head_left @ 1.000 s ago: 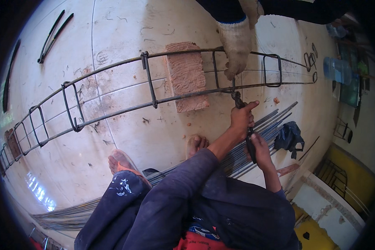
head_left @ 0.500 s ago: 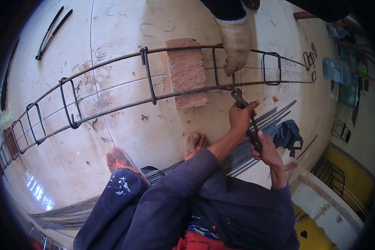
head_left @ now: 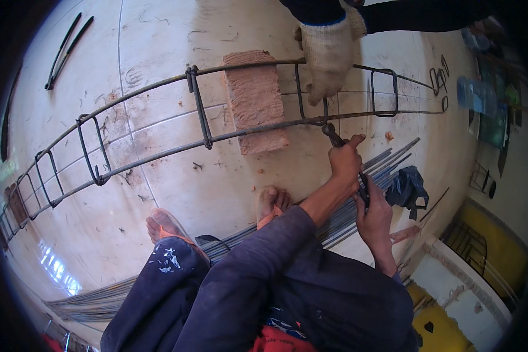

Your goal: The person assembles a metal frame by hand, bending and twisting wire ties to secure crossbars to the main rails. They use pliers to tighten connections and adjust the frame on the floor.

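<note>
Gripping pincers (head_left: 338, 139), both hands, rebar cage (head_left: 205, 138)

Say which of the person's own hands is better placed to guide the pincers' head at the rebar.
Probably left: the left hand grips the pincers just behind the head, near the rebar cage; the right hand holds the handles farther back.

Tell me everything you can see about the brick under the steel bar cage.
The brick is reddish-pink, rectangular and rough, with chipped, crumbly edges. It lies flat on the pale floor, and crumbs lie on the floor around it. The rebar cage crosses over it, its long bars passing above both ends. No hand touches it.
</note>
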The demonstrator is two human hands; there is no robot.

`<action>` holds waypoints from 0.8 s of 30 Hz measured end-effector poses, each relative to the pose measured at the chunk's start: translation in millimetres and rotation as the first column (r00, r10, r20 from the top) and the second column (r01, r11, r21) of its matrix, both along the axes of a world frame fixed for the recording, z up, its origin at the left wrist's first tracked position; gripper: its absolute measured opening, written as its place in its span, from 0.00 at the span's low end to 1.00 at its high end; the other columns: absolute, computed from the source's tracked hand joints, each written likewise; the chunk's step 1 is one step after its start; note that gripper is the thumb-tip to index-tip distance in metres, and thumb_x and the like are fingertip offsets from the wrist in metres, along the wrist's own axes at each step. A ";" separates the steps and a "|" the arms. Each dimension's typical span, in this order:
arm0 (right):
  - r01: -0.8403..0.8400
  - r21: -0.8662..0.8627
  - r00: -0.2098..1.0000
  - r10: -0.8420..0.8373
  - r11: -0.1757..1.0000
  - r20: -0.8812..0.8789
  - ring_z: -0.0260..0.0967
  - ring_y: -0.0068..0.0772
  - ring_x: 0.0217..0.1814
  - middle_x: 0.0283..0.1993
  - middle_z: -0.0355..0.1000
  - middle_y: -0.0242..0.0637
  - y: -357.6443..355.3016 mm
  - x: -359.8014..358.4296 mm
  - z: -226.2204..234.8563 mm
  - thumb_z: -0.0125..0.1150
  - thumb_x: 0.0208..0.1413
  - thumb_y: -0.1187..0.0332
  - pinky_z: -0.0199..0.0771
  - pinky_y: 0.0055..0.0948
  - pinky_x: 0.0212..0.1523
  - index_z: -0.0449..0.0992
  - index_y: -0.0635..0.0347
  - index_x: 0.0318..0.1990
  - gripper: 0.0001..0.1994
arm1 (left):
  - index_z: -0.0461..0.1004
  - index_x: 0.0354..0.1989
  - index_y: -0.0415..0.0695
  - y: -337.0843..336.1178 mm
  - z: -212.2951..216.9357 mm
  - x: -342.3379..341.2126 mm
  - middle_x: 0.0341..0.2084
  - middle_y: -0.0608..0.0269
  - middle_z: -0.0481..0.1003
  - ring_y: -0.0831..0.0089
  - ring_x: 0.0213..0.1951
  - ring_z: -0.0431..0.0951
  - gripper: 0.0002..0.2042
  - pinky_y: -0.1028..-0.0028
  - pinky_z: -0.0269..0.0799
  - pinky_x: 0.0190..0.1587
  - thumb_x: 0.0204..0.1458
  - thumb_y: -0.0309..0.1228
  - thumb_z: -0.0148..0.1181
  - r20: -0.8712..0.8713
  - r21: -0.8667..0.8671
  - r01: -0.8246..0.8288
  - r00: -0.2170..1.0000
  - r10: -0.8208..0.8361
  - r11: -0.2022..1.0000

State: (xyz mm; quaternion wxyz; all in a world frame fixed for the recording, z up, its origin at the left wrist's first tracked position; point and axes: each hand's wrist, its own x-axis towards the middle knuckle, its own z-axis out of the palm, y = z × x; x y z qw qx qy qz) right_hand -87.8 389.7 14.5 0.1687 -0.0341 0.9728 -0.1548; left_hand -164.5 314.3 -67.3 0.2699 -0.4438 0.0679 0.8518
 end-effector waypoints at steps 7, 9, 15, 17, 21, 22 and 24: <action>0.292 -0.171 0.875 -0.190 0.941 0.446 0.65 0.33 0.21 0.27 0.66 0.41 17.3 4.3 -18.0 0.51 0.59 0.58 0.66 0.28 0.21 0.64 0.60 0.53 0.20 | 0.63 0.16 0.47 -9.5 -9.4 8.7 0.09 0.74 0.56 0.80 0.11 0.54 0.14 0.75 0.51 0.16 0.43 0.32 0.64 -0.081 -0.391 0.251 0.949 -0.305 0.886; 0.947 -0.230 0.266 -0.144 0.225 0.953 0.54 0.21 0.16 0.22 0.59 0.31 44.6 5.5 -25.7 0.48 0.60 0.53 0.56 0.20 0.15 0.64 0.58 0.50 0.20 | 0.63 0.14 0.45 -6.8 -19.3 11.3 0.10 0.72 0.57 0.77 0.12 0.55 0.16 0.71 0.52 0.17 0.42 0.35 0.65 -0.153 -0.302 0.126 0.972 -0.179 0.945; 0.975 -0.137 0.156 0.099 -0.172 0.983 0.46 0.13 0.12 0.20 0.56 0.26 25.9 26.0 -41.0 0.43 0.60 0.46 0.45 0.14 0.10 0.64 0.54 0.46 0.21 | 0.62 0.19 0.49 -26.4 -13.2 6.4 0.11 0.76 0.51 0.83 0.11 0.49 0.13 0.77 0.44 0.15 0.47 0.34 0.62 -0.168 0.080 0.172 0.973 -0.157 0.982; 0.951 -0.281 0.308 -0.311 0.128 0.899 0.49 0.14 0.11 0.22 0.61 0.29 3.5 16.6 -14.7 0.43 0.60 0.46 0.47 0.16 0.11 0.63 0.56 0.49 0.22 | 0.64 0.21 0.48 -22.8 -11.5 6.6 0.11 0.76 0.52 0.83 0.11 0.49 0.11 0.78 0.44 0.14 0.47 0.32 0.61 -0.151 0.052 0.138 0.980 -0.128 0.989; 0.288 -0.182 0.954 -0.265 0.940 0.142 0.66 0.51 0.37 0.33 0.68 0.53 -14.3 16.1 0.0 0.51 0.57 0.64 0.66 0.40 0.36 0.64 0.67 0.52 0.19 | 0.70 0.26 0.43 -2.9 -11.5 -1.6 0.11 0.76 0.51 0.83 0.10 0.50 0.05 0.78 0.45 0.13 0.47 0.29 0.58 -0.046 -0.203 0.159 0.984 -0.172 0.966; 0.099 0.014 0.995 -0.098 0.995 -0.033 0.67 0.58 0.43 0.35 0.68 0.58 -17.7 12.9 3.5 0.52 0.56 0.67 0.67 0.44 0.42 0.65 0.69 0.51 0.18 | 0.71 0.27 0.42 -3.0 -12.1 -3.3 0.12 0.75 0.52 0.82 0.11 0.52 0.05 0.77 0.47 0.14 0.47 0.29 0.59 -0.054 -0.182 0.150 0.985 -0.162 0.972; 0.311 -0.148 0.936 -0.276 0.939 0.217 0.66 0.49 0.34 0.32 0.68 0.51 -5.5 13.7 2.0 0.49 0.58 0.62 0.66 0.39 0.33 0.66 0.68 0.50 0.18 | 0.73 0.30 0.39 -9.6 -8.0 -0.9 0.12 0.74 0.55 0.80 0.11 0.54 0.07 0.76 0.51 0.15 0.46 0.30 0.59 -0.064 -0.138 0.156 0.984 -0.166 0.978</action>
